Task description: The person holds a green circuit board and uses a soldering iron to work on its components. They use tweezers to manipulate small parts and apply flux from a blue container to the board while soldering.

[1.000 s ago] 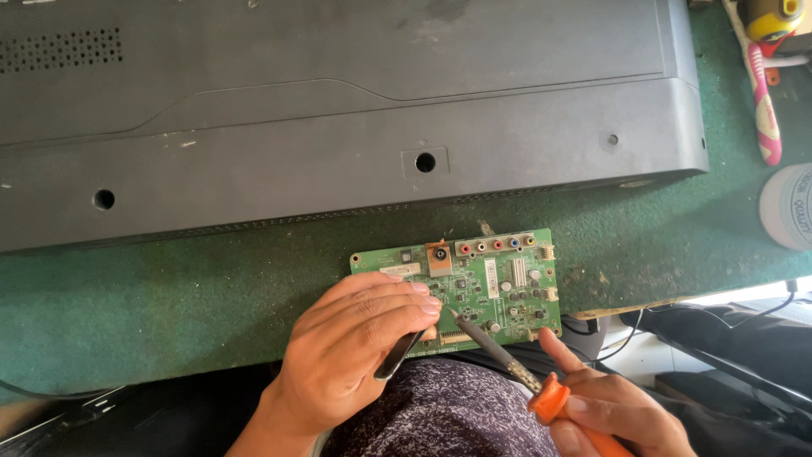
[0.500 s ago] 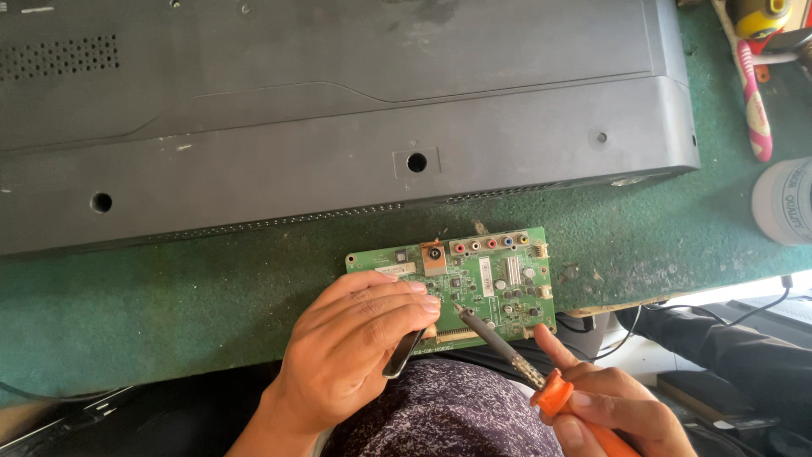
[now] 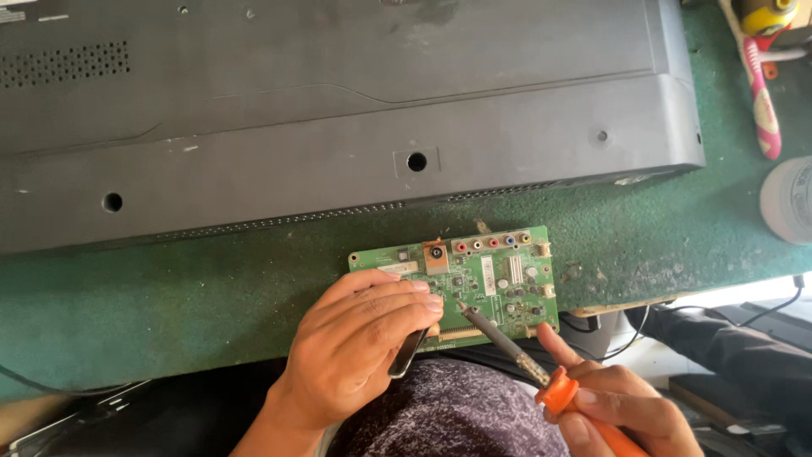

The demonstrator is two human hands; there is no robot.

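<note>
Circuit board (image 3: pixel 491 275) lies on green mat (image 3: pixel 169 296), at 6 o'clock of big grey TV back (image 3: pixel 338 110). Left hand (image 3: pixel 359 338) curled over board's 9 o'clock edge, pinching metal tweezers (image 3: pixel 408 354). Right hand (image 3: pixel 622 410) fisted round orange-handled soldering iron (image 3: pixel 516 351), tip on board centre.

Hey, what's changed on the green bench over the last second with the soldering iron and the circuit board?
Very little: the orange-handled soldering iron in the right hand has edged slightly up-left, its tip over the green circuit board. The left hand stays on the board, pinching a slim dark tool; the grey television back is unmoved.
</note>
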